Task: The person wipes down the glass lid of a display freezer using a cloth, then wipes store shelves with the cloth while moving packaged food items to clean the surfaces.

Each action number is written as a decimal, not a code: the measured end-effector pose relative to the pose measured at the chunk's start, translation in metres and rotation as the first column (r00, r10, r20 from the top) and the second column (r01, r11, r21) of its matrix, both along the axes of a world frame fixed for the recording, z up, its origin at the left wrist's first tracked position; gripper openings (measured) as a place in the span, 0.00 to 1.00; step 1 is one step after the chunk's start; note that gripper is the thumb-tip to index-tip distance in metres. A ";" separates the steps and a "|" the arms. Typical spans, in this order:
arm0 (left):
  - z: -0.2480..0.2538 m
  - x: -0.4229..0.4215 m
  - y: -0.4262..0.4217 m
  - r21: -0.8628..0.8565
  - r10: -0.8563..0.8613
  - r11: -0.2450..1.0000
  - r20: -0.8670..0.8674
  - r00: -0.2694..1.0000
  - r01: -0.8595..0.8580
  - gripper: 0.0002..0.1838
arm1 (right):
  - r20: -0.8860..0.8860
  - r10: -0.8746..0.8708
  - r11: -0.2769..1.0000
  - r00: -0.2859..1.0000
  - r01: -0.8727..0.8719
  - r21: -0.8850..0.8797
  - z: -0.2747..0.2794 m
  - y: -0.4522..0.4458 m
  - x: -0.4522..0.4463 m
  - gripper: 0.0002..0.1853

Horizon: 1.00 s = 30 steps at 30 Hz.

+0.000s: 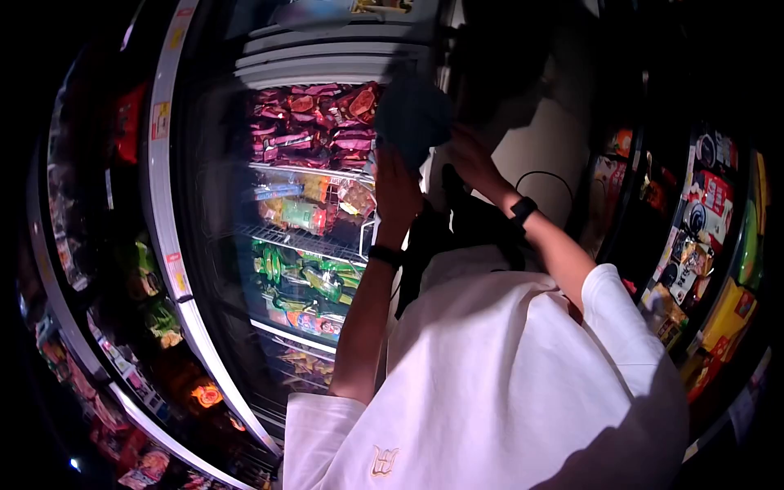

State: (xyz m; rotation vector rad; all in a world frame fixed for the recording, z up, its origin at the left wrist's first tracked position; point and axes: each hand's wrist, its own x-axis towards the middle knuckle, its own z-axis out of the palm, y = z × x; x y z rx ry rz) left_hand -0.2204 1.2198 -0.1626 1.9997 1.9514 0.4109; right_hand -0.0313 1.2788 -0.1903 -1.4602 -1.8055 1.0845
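Observation:
A dark blue-grey cloth [414,114] is held up in front of me, bunched and in deep shadow. My left hand [398,192] is closed on its lower left edge, with a black band on the wrist. At the cloth's lower right, my right hand [476,166] grips it, below a dark watch [523,210]. Shadow and the cloth partly hide the fingers of both hands. Just left of my left hand, the freezer holds purple-pink wrapped packs [306,122] and green packs [306,273] in wire baskets.
A freezer rim [327,65] runs across the top. Shelves with a white price rail [167,204] curve along the left. Packaged goods [706,212] fill shelves on the right. A thin dark cable [547,174] lies on the pale floor [559,122]. Much of the surroundings is dark.

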 end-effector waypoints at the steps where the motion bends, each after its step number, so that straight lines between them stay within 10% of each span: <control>1: -0.002 -0.001 0.010 0.003 0.007 1.000 0.018 1.000 -0.007 0.41 | -0.075 -0.084 0.985 0.994 0.071 -0.156 -0.016 0.005 -0.013 0.24; 3: -0.015 -0.008 0.028 0.106 -0.047 0.993 -0.058 0.997 0.053 0.41 | -0.546 -0.301 0.750 0.782 -0.160 -0.642 -0.013 0.023 -0.032 0.25; 6: -0.007 -0.009 0.033 0.036 -0.070 0.997 -0.052 0.996 0.072 0.38 | -0.730 -0.528 0.705 0.434 -0.254 -0.661 -0.013 0.017 -0.059 0.26; 10: 0.007 -0.012 0.025 0.007 -0.067 0.998 0.121 0.990 0.066 0.39 | -0.694 -0.538 0.664 0.478 -0.266 -0.699 0.012 0.013 -0.053 0.32; 13: -0.003 -0.017 0.022 0.073 -0.091 0.994 0.142 0.986 0.081 0.41 | -0.570 -0.290 0.817 0.769 -0.111 -0.566 0.028 0.031 -0.054 0.40; 21: -0.005 -0.001 0.076 0.036 -0.040 0.998 -0.033 0.999 0.041 0.43 | -0.743 -0.414 0.839 0.526 -0.097 -0.536 -0.008 0.100 -0.065 0.36; 27: -0.003 0.003 0.046 0.126 -0.027 0.992 0.197 0.980 0.002 0.38 | -0.466 -0.301 0.761 0.832 -0.085 -0.643 0.006 0.059 -0.064 0.40; 30: -0.015 0.006 0.044 0.013 0.008 1.000 0.016 1.000 -0.008 0.37 | -0.574 -0.302 0.817 0.761 -0.104 -0.567 0.017 0.086 -0.057 0.40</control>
